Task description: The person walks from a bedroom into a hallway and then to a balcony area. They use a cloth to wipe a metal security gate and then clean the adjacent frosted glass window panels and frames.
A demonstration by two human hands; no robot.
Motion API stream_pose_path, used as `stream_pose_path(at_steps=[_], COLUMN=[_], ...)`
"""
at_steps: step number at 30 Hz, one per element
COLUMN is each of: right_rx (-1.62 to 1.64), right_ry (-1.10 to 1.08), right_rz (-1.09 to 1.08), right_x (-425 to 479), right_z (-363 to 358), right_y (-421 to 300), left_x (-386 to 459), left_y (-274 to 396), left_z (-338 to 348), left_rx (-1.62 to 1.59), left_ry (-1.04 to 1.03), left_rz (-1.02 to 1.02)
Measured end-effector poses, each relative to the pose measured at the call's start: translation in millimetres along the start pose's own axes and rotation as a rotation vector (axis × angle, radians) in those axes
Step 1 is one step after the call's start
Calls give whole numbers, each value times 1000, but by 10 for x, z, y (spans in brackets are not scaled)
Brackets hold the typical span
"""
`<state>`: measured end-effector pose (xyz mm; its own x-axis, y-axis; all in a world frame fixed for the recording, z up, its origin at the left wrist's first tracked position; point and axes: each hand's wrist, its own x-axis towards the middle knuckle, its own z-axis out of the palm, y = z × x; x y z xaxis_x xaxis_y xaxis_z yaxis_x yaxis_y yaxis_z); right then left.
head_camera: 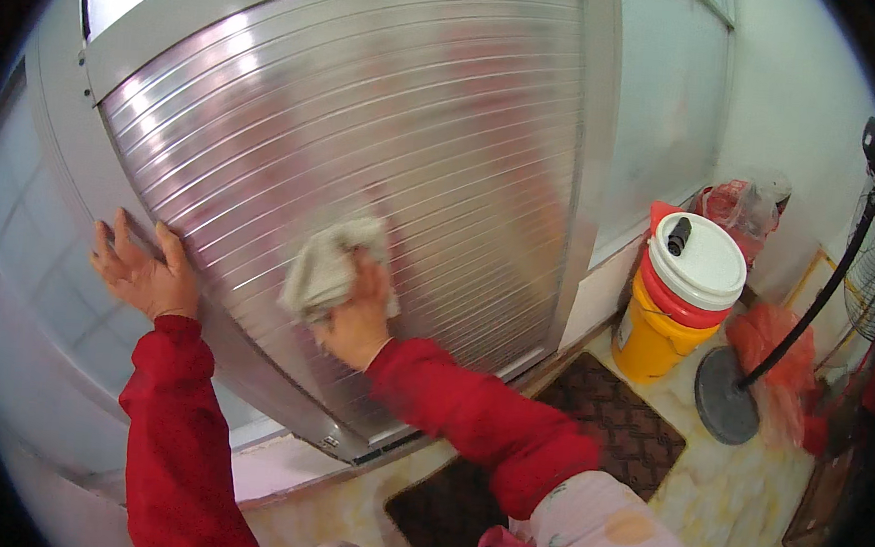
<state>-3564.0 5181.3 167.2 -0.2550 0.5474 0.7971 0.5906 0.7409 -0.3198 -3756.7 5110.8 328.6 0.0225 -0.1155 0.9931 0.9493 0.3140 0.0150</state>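
A pale cloth (325, 267) lies bunched under my right hand (360, 310), which presses it against the lower middle of a ribbed metal door panel (444, 161). The hand and cloth are a little blurred. My left hand (145, 267), fingers spread, rests on the door's left frame edge and holds nothing. The silvery door frame (596, 133) surrounds the panel.
A yellow bucket (651, 339) stands right of the door, with a red container and a white-lidded tub (697, 259) stacked on it; a black object (679, 237) lies on the lid. A fan's round base (727, 396), red plastic bags (771, 339) and a dark doormat (609, 419) occupy the floor.
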Motion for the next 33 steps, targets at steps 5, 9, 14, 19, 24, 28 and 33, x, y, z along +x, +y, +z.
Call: stream_pose_path(at_steps=[5,9,14,19,24,28,33], right_rx=[40,-29,276,68,307,242,108], right_ry=[-43,-245,132,207,688,437,24], right_rz=[-231,-110,175,483,692,593,164], right_x=[-17,44,-83,-161,6,-187,-608], right_z=[-4,-318,-357,-584,-384,-82,456], right_y=[-132,315,1557,2449,2119,1318,-4], left_x=[-39,-10,3,12,18,-1,-6], left_y=[107,11,20,59,6,32,35], left_z=[52,-13,-10,30,-17,32,-33], left_rx=[-22,-66,-11,-32,6,-3,-8], left_ry=[16,22,23,52,57,25,6], left_rz=[5,0,17,29,30,14,-10])
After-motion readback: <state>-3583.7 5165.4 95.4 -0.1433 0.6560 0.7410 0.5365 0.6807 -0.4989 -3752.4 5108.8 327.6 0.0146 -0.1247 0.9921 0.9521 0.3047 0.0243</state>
